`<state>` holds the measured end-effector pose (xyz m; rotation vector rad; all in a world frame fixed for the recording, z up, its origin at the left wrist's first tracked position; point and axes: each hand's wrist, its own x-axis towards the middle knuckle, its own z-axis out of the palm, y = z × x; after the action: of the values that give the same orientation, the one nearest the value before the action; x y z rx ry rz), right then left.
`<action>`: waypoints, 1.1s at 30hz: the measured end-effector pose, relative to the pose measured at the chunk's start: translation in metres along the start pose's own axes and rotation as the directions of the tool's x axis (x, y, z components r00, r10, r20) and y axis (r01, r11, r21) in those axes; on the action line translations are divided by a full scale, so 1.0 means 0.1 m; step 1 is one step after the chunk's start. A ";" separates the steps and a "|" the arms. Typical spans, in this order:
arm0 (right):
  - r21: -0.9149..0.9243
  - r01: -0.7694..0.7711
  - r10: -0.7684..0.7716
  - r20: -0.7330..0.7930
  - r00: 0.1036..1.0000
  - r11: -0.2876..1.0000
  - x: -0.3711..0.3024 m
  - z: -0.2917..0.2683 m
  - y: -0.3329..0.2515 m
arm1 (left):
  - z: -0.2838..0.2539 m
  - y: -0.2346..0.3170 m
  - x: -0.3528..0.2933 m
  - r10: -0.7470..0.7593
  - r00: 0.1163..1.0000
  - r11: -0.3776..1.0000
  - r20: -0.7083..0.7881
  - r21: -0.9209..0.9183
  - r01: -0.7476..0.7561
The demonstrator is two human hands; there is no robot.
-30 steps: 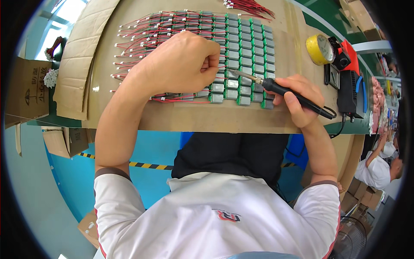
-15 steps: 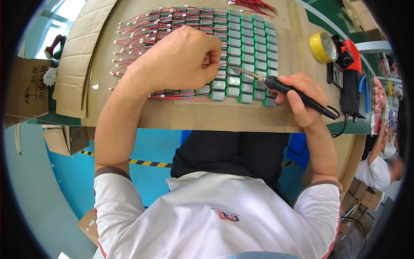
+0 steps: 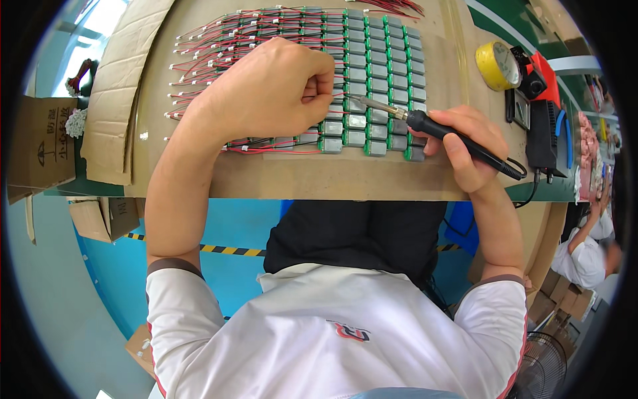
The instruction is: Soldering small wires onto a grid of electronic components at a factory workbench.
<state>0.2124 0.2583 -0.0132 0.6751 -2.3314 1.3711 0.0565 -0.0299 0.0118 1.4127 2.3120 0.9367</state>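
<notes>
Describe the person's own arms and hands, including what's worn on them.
The left hand and right hand are bare, without gloves or a watch. Both forearms are uncovered below short white fabric sleeves with dark brown cuff bands and thin red outer trim.

Iron: handle is matt, smooth plastic; tip is metal with a dull sheen. Cells: smooth casings, some glossy where they catch light. Wires: plastic-coated. Tape: smooth, glossy. Table covering: matt cardboard, fairly smooth. Flap: creased cardboard, rough-edged. Shirt: matt cloth, softly wrinkled. Trousers: matt cloth.
</notes>
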 end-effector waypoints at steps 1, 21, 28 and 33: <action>0.005 -0.003 0.003 -0.004 1.000 1.000 0.00 0.00 0.00 | 0.00 0.00 0.00 -0.006 1.000 1.000 0.002 -0.007 0.006; 0.014 0.001 -0.001 -0.041 0.999 1.000 -0.01 0.01 0.02 | 0.00 0.01 0.00 -0.009 1.000 1.000 0.003 -0.030 0.009; 0.023 0.004 -0.002 -0.062 0.998 1.000 -0.01 0.03 0.01 | -0.02 0.04 0.00 -0.047 0.999 0.999 0.028 -0.023 0.047; 0.021 0.017 -0.016 -0.065 0.998 1.000 0.00 0.02 0.01 | -0.02 0.03 0.00 -0.042 0.999 0.999 0.032 -0.027 0.043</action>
<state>0.2122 0.2569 -0.0150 0.6457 -2.2590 1.3924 0.0574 -0.0298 0.0149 1.3520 2.2882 0.9240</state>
